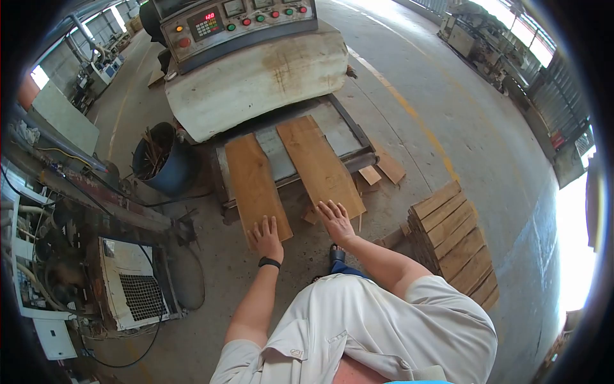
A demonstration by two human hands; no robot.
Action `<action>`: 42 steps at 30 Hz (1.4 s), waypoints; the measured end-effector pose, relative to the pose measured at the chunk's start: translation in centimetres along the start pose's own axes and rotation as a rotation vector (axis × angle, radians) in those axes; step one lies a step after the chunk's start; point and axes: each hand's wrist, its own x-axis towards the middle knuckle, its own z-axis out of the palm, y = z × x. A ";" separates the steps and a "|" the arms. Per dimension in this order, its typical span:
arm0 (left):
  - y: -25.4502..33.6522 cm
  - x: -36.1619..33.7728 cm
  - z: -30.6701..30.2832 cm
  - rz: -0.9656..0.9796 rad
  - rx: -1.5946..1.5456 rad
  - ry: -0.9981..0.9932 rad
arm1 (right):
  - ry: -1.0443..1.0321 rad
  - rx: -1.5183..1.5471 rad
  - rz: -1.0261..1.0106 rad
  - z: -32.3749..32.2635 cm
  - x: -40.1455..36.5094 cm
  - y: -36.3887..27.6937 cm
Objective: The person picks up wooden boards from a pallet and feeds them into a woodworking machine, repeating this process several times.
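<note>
At lower left, a scuffed pale panel [115, 291] with square dark mesh set into it. Above, a round blue bin [176, 176], filled with thin, splintery wood scraps. Next, a cream machine housing [249, 83], smooth but rust-streaked, and below its curved lip a flat grey metal bed [278, 153]. On that bed, 2 long wooden boards, side by side with a gap between, near ends jutting past its edge.

First, the left board [248, 176], warm brown, fine-grained, with 1 dark knot near its right edge. On its near end, the left hand [265, 240], palm down, fingers spread, forearm stretched forward above a black wristband. Then the right board [316, 163], golden brown, straight-edged, slightly slanted. On its near end, the right hand [336, 221], also palm down, fingers loosely parted, with thumbs on both hands hard to make out. Farther right, a stack [457, 233] of rough brown slats.
</note>
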 end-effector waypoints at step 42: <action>-3.8 31.0 0.0 0.026 -0.226 -0.313 | -0.328 0.122 -0.067 0.4 32.1 13.8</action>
